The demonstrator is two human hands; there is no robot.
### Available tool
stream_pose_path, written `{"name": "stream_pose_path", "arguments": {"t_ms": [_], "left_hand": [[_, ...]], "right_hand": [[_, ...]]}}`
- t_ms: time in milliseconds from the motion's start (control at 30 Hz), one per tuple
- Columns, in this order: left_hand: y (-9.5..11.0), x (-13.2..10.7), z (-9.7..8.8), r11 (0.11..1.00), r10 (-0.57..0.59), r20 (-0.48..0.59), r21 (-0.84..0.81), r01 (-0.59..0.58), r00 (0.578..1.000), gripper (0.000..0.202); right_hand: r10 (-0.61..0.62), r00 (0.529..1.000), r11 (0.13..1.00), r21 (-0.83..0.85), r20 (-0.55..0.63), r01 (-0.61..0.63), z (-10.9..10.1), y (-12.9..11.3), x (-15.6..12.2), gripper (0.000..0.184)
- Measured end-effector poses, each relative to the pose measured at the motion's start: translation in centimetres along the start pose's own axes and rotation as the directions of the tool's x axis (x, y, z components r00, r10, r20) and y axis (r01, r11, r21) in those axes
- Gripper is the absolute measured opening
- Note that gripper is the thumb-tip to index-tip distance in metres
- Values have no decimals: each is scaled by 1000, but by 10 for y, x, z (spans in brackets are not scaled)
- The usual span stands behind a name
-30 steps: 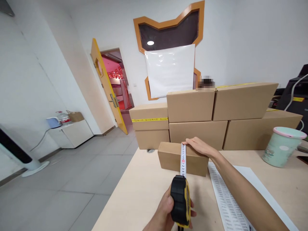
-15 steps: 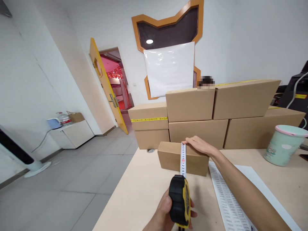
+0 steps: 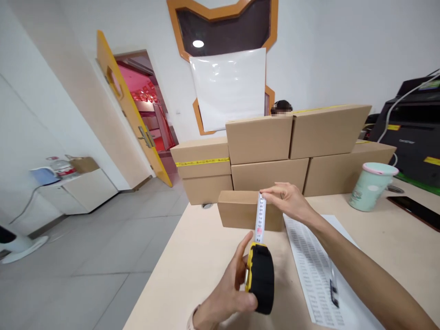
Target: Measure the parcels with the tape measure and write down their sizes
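Tabletop (image 3: 185, 270): pale, smooth. Stacked boxes (image 3: 261, 140): brown cardboard, matte, square-edged, at the rear; yellow strips on some. Printed paper (image 3: 307, 261): white, flat, in columns, right of the small box. Small box (image 3: 237, 215): brown cardboard, oblong, on the tabletop before the stack; long axis left to right. Right hand (image 3: 288, 201): grip narrow, pinching the far end of the blade by the small box's top; contact with the cardboard unclear. Left hand (image 3: 228, 288): grip closed around the case. Tape measure (image 3: 263, 277): rounded, black and yellow, held above the tabletop, nearer than the small box; long axis near to far. Blade (image 3: 260, 217): white, numbered, flat, pointing away. Pen (image 3: 333, 288): slim, partly black, on the paper.
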State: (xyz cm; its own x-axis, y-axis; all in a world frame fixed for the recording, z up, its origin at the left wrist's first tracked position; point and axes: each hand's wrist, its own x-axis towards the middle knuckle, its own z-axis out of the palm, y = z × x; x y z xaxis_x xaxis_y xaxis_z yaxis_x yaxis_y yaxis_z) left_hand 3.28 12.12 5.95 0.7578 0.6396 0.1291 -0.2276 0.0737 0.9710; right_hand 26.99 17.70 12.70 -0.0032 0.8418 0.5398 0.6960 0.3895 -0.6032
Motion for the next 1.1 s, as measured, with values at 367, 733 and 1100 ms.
{"name": "stream_pose_path", "arguments": {"t_ms": [367, 733, 1100], "left_hand": [[8, -11, -12, 720, -85, -205, 664, 202, 975, 110], [0, -18, -56, -39, -291, -320, 946, 323, 902, 96], [0, 2, -56, -144, -348, -370, 929, 341, 861, 85]], "right_hand": [[415, 910, 872, -292, 13, -394, -20, 20, -133, 32], [649, 754, 722, -396, 105, -567, -34, 77, -183, 31], [678, 724, 681, 477, -126, -555, -63, 62, -184, 35]]}}
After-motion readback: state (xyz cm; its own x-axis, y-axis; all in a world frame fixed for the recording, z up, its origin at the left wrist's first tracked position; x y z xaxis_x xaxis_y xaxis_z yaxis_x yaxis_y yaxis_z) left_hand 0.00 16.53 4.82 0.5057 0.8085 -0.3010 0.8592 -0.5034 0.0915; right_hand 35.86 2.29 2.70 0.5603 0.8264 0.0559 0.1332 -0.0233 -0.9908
